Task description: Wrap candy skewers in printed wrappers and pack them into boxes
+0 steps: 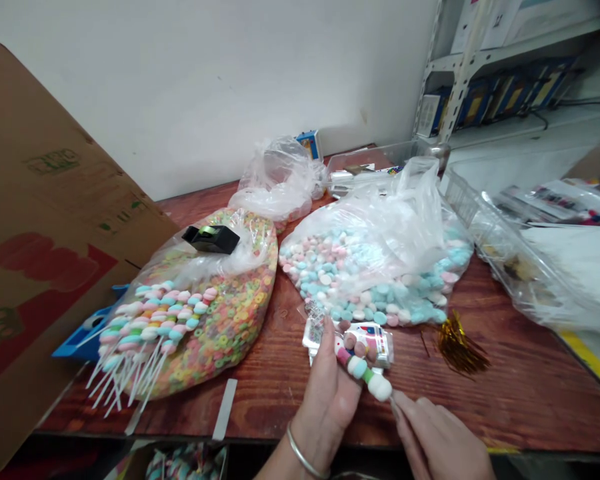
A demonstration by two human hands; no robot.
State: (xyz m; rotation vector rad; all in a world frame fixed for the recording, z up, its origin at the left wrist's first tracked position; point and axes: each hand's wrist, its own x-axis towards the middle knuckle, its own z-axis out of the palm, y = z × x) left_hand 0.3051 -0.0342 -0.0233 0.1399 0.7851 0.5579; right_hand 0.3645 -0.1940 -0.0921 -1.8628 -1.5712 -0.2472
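Note:
Near the table's front edge, a candy skewer (359, 368) with white, blue, green and pink pieces lies slantwise across the fingers of my left hand (327, 393). The left fingers curl up around its upper part, thumb raised beside it. My right hand (437, 437) pinches the skewer's lower end, just below the white marshmallow; the stick itself is mostly hidden. Behind my left hand are white-and-silver printed packets (375, 340), partly covered by the fingers. A gold tinsel tuft (457, 347) lies to the right.
At left, finished candy skewers (155, 320) and a black tape dispenser (213, 238) rest on a bag of ring candies (230, 320). A bag of marshmallows (370, 267) stands ahead. A cardboard box (45, 200) borders the left, a clear plastic bin (505, 267) the right.

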